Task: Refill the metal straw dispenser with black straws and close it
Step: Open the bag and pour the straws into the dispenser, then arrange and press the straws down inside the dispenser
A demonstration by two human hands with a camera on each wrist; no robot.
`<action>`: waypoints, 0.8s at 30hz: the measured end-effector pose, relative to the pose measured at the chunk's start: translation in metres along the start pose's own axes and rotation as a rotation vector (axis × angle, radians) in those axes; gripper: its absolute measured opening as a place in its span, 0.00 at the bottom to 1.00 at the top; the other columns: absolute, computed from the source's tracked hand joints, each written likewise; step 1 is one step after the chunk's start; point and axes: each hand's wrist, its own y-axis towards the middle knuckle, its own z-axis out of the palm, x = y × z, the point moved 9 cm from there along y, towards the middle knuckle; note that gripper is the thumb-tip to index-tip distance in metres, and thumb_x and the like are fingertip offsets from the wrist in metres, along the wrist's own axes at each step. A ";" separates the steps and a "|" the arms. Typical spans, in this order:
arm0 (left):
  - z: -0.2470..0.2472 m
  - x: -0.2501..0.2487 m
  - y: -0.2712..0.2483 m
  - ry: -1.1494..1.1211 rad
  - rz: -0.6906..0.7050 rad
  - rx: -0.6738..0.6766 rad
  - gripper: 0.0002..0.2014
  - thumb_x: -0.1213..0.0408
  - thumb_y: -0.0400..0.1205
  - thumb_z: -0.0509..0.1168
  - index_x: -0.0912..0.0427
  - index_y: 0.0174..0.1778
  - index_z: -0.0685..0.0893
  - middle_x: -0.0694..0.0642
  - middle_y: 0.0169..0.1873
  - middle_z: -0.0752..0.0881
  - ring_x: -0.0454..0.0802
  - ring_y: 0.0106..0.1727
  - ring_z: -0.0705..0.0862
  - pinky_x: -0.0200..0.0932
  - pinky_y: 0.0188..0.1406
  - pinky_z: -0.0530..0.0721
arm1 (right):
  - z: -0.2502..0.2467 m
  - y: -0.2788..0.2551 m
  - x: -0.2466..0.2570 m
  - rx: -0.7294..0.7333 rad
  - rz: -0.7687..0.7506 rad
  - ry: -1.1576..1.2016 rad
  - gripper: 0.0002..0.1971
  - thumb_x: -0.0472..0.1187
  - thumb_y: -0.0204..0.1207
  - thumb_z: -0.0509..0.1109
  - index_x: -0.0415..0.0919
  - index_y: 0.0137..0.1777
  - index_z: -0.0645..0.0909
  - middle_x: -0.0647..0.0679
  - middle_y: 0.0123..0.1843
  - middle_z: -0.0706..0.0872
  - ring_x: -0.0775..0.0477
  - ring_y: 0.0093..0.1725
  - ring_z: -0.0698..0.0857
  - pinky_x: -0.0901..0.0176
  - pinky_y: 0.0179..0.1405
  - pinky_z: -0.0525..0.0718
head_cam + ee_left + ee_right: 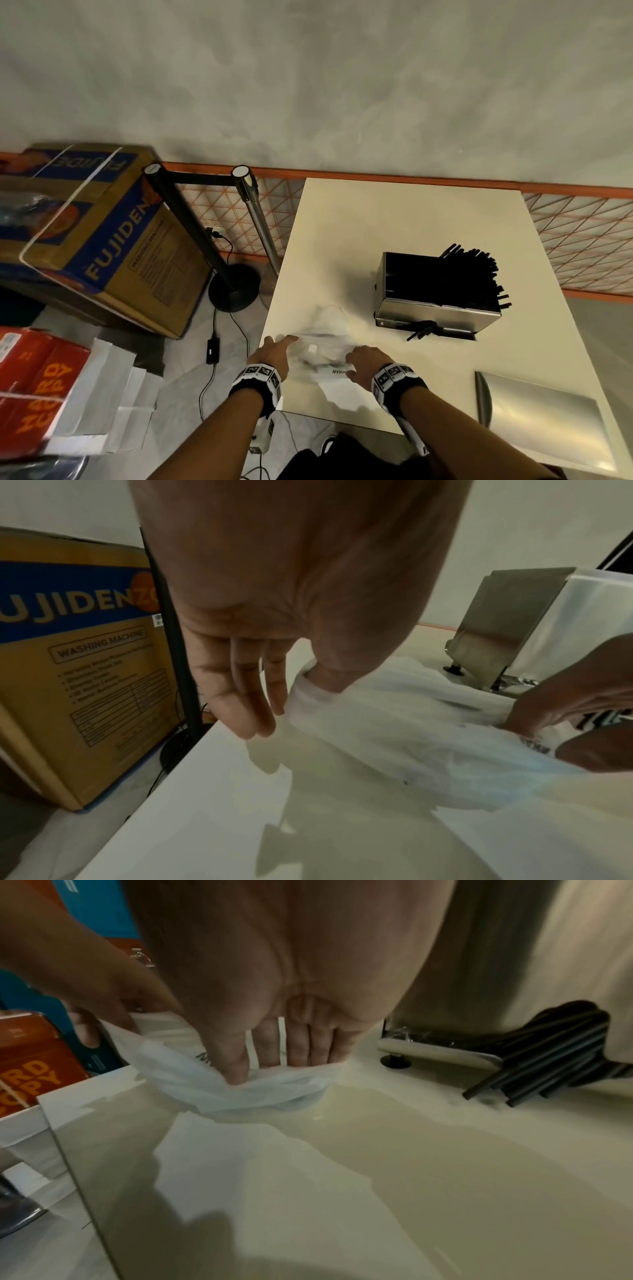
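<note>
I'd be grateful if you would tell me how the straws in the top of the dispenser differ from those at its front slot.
The straws in the top form a large bundle, fanned out and overhanging the side of the open dispenser. The straws at the front slot are only a few, sticking out low over the table. Both sets are black.
</note>
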 end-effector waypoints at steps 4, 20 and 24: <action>0.006 0.000 0.001 0.004 -0.003 0.027 0.36 0.75 0.85 0.52 0.35 0.85 0.66 0.60 0.77 0.69 0.63 0.73 0.80 0.53 0.71 0.82 | 0.003 -0.002 0.002 0.004 0.000 -0.003 0.20 0.48 0.82 0.64 0.43 0.71 0.76 0.42 0.71 0.76 0.37 0.70 0.77 0.49 0.68 0.75; -0.086 -0.151 -0.012 0.098 0.223 -0.262 0.14 0.57 0.85 0.64 0.50 0.68 0.80 0.55 0.68 0.76 0.59 0.71 0.76 0.57 0.67 0.78 | -0.091 -0.057 -0.020 -0.318 -0.194 0.340 0.15 0.44 0.82 0.63 0.44 0.66 0.81 0.44 0.63 0.82 0.38 0.61 0.82 0.49 0.61 0.81; -0.105 -0.224 -0.026 -0.167 0.590 -0.338 0.29 0.63 0.81 0.73 0.54 0.79 0.74 0.56 0.70 0.76 0.56 0.74 0.76 0.48 0.72 0.76 | -0.146 -0.105 -0.058 -0.626 -0.230 0.431 0.09 0.42 0.80 0.63 0.45 0.53 0.84 0.46 0.49 0.86 0.41 0.47 0.85 0.47 0.46 0.85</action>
